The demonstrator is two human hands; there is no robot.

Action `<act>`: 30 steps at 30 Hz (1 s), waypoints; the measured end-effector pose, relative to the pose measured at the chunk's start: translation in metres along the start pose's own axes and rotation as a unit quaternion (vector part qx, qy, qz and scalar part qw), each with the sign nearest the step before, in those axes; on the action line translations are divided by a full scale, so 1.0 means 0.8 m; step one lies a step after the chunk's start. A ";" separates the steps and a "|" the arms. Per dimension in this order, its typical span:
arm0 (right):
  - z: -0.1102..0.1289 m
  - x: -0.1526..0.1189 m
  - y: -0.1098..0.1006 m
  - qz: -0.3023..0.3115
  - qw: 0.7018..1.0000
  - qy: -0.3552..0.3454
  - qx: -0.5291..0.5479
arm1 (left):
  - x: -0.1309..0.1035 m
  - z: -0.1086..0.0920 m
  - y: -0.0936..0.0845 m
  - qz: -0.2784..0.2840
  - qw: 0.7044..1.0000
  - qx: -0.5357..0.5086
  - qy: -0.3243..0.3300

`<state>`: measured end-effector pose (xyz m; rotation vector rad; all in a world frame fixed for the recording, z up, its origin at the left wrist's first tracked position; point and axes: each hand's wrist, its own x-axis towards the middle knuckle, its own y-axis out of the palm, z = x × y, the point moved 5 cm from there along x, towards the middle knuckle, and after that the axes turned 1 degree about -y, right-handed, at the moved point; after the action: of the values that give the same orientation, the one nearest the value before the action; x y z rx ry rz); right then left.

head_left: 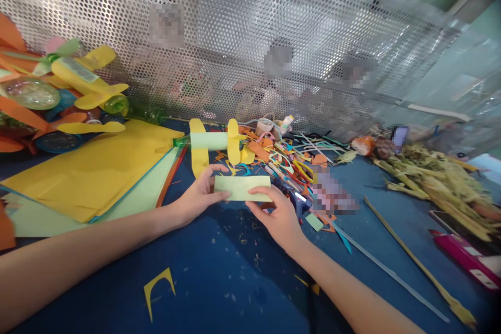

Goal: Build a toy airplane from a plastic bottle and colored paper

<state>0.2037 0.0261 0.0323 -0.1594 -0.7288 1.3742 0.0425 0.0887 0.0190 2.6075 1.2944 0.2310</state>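
A pale green strip of paper (239, 188) is stretched level between my two hands above the blue table. My left hand (205, 190) pinches its left end between thumb and fingers. At the right end my right hand (276, 209) grips it, fingertips on the front face. Just beyond lies a bottle model (209, 140) wrapped in light green paper, with yellow paper wings and a green bottle neck pointing left. A heap of coloured paper scraps (270, 151) spreads behind and to the right of my right hand.
Yellow paper sheets (105, 167) are stacked at left, below bottle models with paper wings (78, 73). A perforated metal panel (235, 21) stands behind. To the right lie a glue stick (391, 269), a brown stick (415, 258), a magenta box (464, 255) and dry husks (442, 182).
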 end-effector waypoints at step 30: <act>0.005 -0.001 0.002 0.012 0.998 -0.027 -0.054 | 0.005 0.015 -0.015 -0.052 0.997 -0.039 -0.040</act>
<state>0.2000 0.0246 0.0345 -0.2172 -0.8506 1.3659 0.0384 0.0972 0.0044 2.4499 1.3605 0.1561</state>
